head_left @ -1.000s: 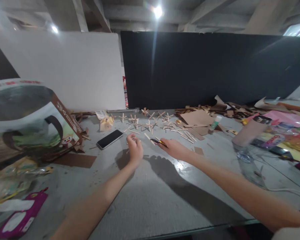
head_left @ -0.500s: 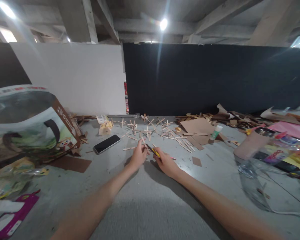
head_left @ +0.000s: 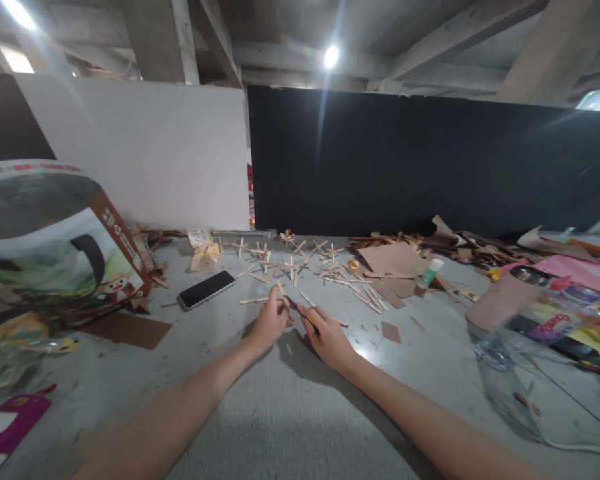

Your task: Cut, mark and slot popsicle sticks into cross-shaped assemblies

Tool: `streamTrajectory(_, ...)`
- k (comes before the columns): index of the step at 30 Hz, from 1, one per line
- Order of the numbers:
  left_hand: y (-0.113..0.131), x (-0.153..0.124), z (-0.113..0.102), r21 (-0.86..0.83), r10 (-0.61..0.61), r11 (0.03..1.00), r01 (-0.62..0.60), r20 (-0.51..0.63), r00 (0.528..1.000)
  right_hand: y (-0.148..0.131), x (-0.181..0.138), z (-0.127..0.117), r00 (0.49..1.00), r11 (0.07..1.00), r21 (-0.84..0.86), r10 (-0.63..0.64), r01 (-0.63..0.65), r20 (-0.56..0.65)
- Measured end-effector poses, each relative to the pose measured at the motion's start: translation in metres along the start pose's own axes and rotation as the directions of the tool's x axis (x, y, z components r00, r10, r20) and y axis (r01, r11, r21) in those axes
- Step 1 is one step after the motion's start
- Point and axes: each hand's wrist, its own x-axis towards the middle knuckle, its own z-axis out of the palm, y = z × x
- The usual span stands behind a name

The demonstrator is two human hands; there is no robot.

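Note:
My left hand is closed on a small wooden craft stick, whose tip pokes up above the fingers. My right hand grips a yellow and black utility knife. The knife's dark front end points up and left, close beside the stick; whether it touches the wood I cannot tell. Just beyond both hands lie crossed stick pieces and several loose sticks. A thin reddish pencil-like rod lies by my right hand, partly hidden behind it.
A black phone lies left of the hands, with a large printed bag further left. Right of centre are cardboard sheets, a glue stick and a small brown square. A pink tumbler and clear plastic stand further right.
The view has shifted slightly. Both hands stay close together, the craft stick and the knife still in them. The knife's angle has turned a little.

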Motion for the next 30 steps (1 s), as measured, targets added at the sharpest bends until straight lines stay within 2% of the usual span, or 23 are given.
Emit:
streamTrajectory(12,0.002,0.001,0.0,0.035,-0.031,0.999,0.033,-0.046,0.998,-0.001,0.0,0.0,0.998,0.998,0.053,-0.031,0.034,-0.053)
streamTrajectory(16,0.002,0.001,-0.001,0.026,-0.021,0.999,0.023,-0.055,0.998,-0.001,-0.001,-0.001,0.998,0.997,0.057,-0.055,0.056,-0.01)
streamTrajectory(22,0.005,-0.001,-0.003,0.033,-0.009,0.999,0.012,-0.08,0.997,0.0,0.003,-0.004,1.0,0.999,0.044,-0.008,0.007,0.024)
streamTrajectory(27,0.01,-0.002,-0.006,0.052,0.017,0.999,-0.01,-0.119,0.993,0.007,0.01,-0.006,0.99,0.999,-0.006,-0.051,0.052,0.128)
streamTrajectory(30,0.01,-0.001,-0.007,0.059,0.01,0.998,-0.004,-0.108,0.994,0.011,0.011,-0.006,0.993,0.999,-0.003,-0.048,0.049,0.11)
